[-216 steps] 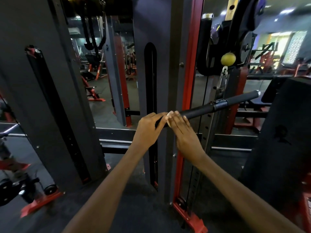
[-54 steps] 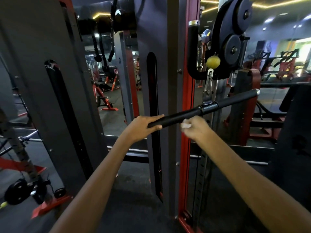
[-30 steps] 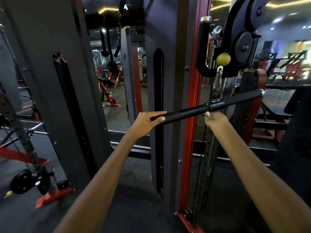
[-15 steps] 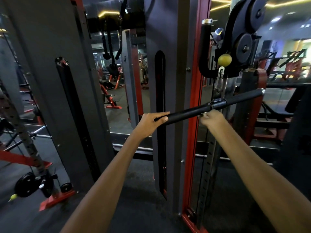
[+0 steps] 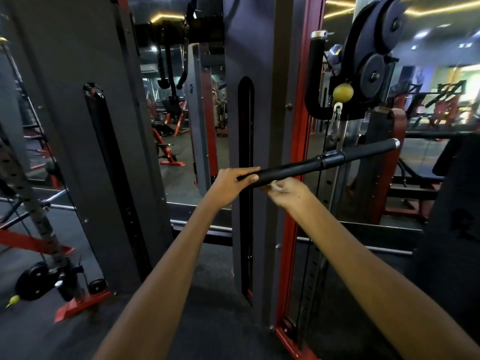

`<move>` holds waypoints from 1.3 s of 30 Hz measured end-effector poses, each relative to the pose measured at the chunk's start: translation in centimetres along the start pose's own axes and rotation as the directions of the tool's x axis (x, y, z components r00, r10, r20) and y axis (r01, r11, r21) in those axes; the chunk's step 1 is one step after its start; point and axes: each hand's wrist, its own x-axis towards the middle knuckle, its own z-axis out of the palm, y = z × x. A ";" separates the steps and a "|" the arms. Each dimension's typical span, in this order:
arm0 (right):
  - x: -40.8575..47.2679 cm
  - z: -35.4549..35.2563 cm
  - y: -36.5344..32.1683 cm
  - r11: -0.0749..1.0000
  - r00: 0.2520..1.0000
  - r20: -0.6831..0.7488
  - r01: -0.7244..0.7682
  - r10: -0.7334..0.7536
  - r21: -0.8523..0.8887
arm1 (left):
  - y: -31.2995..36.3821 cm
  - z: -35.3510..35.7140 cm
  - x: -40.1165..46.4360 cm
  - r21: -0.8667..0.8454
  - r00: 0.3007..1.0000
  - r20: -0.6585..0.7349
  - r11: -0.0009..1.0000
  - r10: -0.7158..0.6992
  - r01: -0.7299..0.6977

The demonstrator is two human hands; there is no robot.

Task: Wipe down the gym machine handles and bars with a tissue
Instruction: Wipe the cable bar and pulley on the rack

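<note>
Gripping black bar [image 5: 306,166], tissue [image 5: 276,187] beneath, dim gym floor [image 5: 181,183]

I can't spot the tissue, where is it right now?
In the head view the tissue is bunched in the right hand, just under the black bar, beside the left hand.

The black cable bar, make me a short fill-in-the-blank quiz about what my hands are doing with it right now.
1. The left hand grips the near end of the black bar, and the right hand holds a white ____ just under the bar.
2. The bar hangs from a clip below a ____ coloured ball.
3. The right hand sits ____ the bar's centre collar and the left hand.

Missing words: tissue; yellow; between
</note>
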 end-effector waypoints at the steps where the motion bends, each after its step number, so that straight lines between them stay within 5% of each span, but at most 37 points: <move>1: -0.6 0.2 0.6 0.998 1.000 0.012 -0.027 0.027 -0.059 | 0.0 0.0 0.0 -0.003 1.000 -0.009 1.000 0.009 -0.009; 7: -0.8 -1.8 -6.7 1.000 0.988 -0.156 0.005 -0.009 -0.027 | 0.1 -0.3 0.1 0.011 0.999 0.027 1.000 -0.019 0.019; 12: -0.1 -4.8 -10.4 0.943 0.935 -0.253 0.294 -0.250 0.158 | 0.0 -0.5 0.3 0.063 0.996 0.080 0.997 -0.047 0.042; 14: -0.2 -6.1 -10.4 0.927 0.905 -0.238 0.372 -0.352 0.045 | 0.4 -0.8 0.8 0.196 0.993 0.089 0.979 -0.073 0.054; 16: 0.4 -7.2 -9.6 0.824 0.790 -0.240 0.521 -0.565 -0.223 | 1.6 -0.4 1.8 0.406 0.995 0.055 0.912 -0.088 0.058; 18: 1.5 -8.9 -8.6 0.465 0.461 -0.145 0.720 -0.875 -0.515 | 3.3 1.0 3.3 0.530 0.999 0.024 0.848 -0.040 0.021; 19: 1.8 -8.9 -8.2 0.259 0.361 0.023 0.710 -0.932 -0.654 | 4.2 2.2 4.2 0.549 0.999 0.035 0.835 -0.012 -0.010; 21: 3.3 -10.2 -7.4 -0.295 0.274 0.626 0.699 -0.730 -0.651 | 5.5 4.7 6.3 0.579 0.996 0.094 0.813 0.010 -0.063; 22: 4.4 -11.1 -7.5 -0.491 0.290 0.799 0.664 -0.527 -0.564 | 5.8 5.8 7.3 0.604 0.992 0.125 0.793 0.012 -0.086; 24: 6.4 -13.0 -8.5 -0.813 0.276 0.926 0.455 -0.259 -0.363 | 6.0 7.4 9.1 0.641 0.983 0.185 0.755 0.021 -0.137; 27: 7.6 -15.9 -11.6 -0.818 0.359 0.856 0.307 -0.373 -0.486 | 5.5 8.7 10.9 0.681 0.970 0.242 0.708 0.025 -0.188; 30: 7.5 -18.0 -14.7 -0.607 0.443 0.655 0.267 -0.612 -0.748 | 4.4 9.2 11.8 0.723 0.970 0.235 0.654 0.070 -0.222; 33: 7.4 -16.2 -14.7 -0.467 0.405 0.591 0.369 -0.697 -0.804 | 3.2 9.4 12.0 0.738 0.961 0.229 0.617 0.152 -0.274; 36: 8.1 -13.5 -12.3 -0.679 0.321 0.798 0.419 -0.510 -0.603 | 2.9 9.3 11.7 0.748 0.942 0.240 0.575 0.233 -0.333; 39: 9.0 -14.5 -13.5 -0.809 0.343 0.865 0.340 -0.368 -0.479 | 2.6 9.4 11.2 0.770 0.929 0.258 0.524 0.265 -0.364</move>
